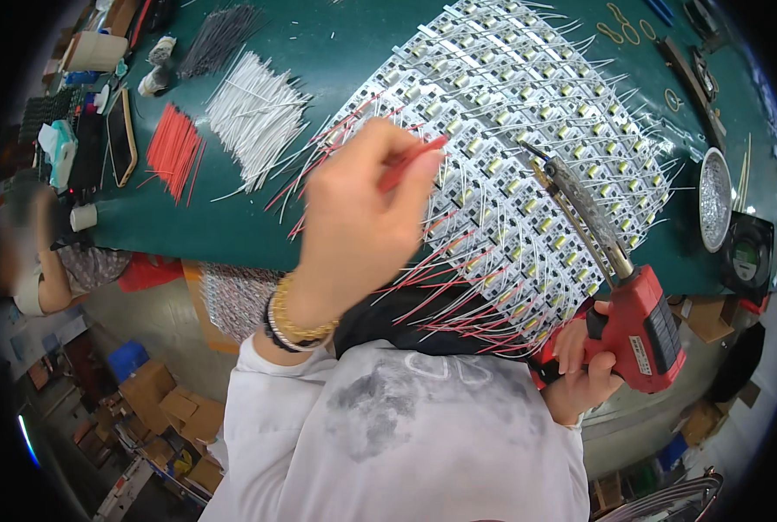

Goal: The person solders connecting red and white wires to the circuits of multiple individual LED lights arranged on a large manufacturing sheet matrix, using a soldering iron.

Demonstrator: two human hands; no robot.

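Observation:
My left hand (358, 209) is closed around red wires (423, 155), held just over a panel of white circuit boards (497, 113). The ends of these wires poke out between thumb and fingers. Rows of small pale-yellow components cover the panel. White wires stick out from many boards, and red ones too along the near left rows. My right hand (584, 365) grips a red soldering gun (645, 339) at the panel's near right corner. Its long metal barrel slants up and left above the boards, with the dark tip over the panel's middle.
On the green table (240, 230) lie piles of red wires (174, 152), white wires (258, 117) and black wires (223, 36). A phone (121, 137) rests at left. At right stand a silver bowl (714, 198) and a black round-faced device (747, 252). Another person's arm (49, 252) shows at far left.

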